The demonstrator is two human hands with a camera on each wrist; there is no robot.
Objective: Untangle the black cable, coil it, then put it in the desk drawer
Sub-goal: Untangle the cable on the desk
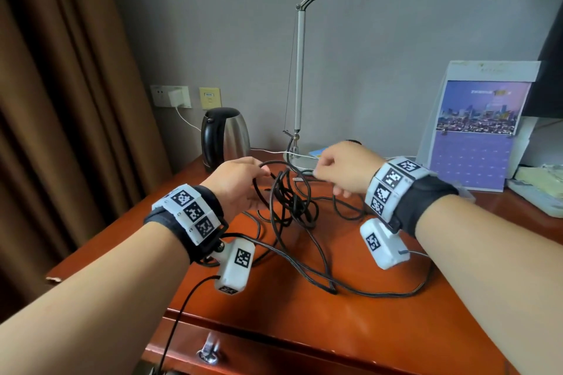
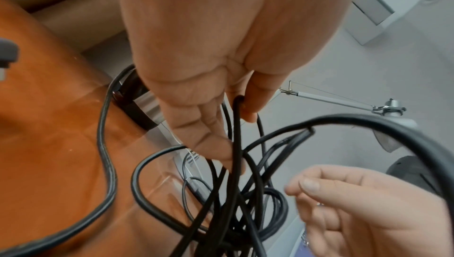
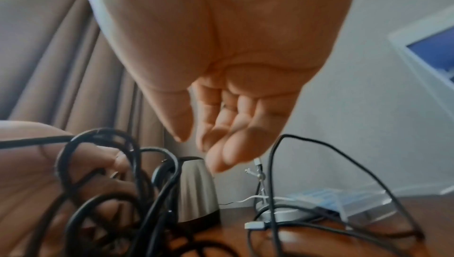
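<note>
Nearest to where I am standing, the desk drawer is sitting closed under the front edge of the counter, its metal pull hanging untouched. Just beyond it, long loose runs of the black cable are trailing over the wood toward the front edge, while the knotted bulk is hanging lifted in the middle, between the two hands.

The left hand is holding that bundle up: in the left wrist view its thumb and fingers are pinching several strands together. The right hand is hovering just beside the knot, its fingers loosely curled; from above it seems to be nipping something thin and pale, but the right wrist view is showing the palm bare, so I cannot say whether it is grasping anything.

This is looking like the untangling step, well short of coiling. Next, I would judge, the right hand needs to find a free end or a loose loop and draw it out through the knot while the left is keeping the rest steady.

Farther back, a kettle, the lamp and a calendar are standing along the wall.
</note>
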